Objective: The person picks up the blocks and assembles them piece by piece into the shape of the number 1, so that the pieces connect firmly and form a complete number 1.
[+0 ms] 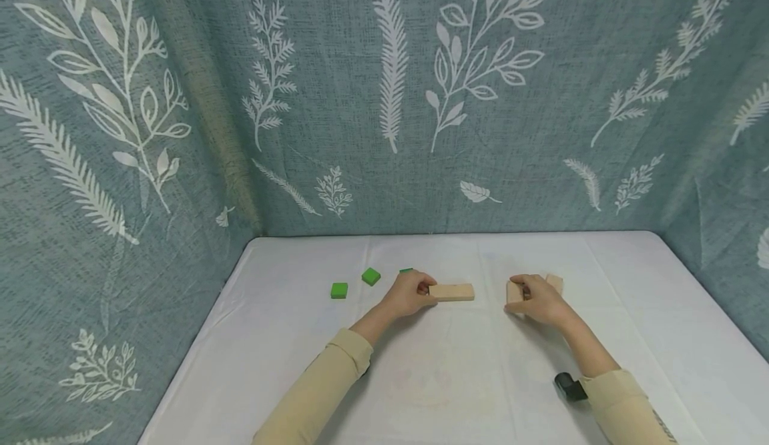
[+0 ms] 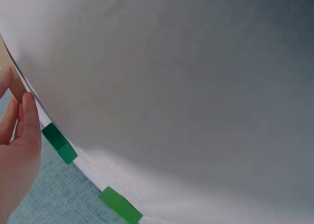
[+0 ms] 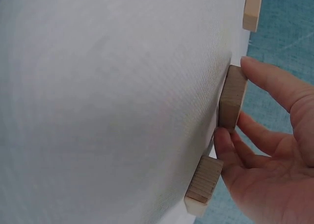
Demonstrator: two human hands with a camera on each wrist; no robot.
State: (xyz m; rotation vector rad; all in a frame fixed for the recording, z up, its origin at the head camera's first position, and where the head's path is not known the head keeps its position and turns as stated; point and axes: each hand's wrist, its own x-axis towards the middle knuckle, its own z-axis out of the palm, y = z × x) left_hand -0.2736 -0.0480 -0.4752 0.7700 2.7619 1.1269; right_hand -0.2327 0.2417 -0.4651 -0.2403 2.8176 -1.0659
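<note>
My left hand (image 1: 411,293) pinches the left end of a long, pale wooden block (image 1: 453,292) lying crosswise near the middle of the table. In the left wrist view, thumb and fingers meet around the end of that block (image 2: 17,88). To the right, my right hand (image 1: 537,299) holds a smaller wooden block (image 1: 514,293) between thumb and fingertips. The right wrist view has this block (image 3: 232,99) low at the table surface, thumb at one end and fingers at the other. Another wooden block (image 1: 555,283) lies just behind the right hand, partly hidden by it.
Two green blocks, one (image 1: 339,290) at the left and one (image 1: 370,276) farther back, lie left of my left hand. A third green block (image 1: 406,270) shows just behind that hand. A patterned curtain (image 1: 360,98) rises along the back of the white-covered table (image 1: 444,378).
</note>
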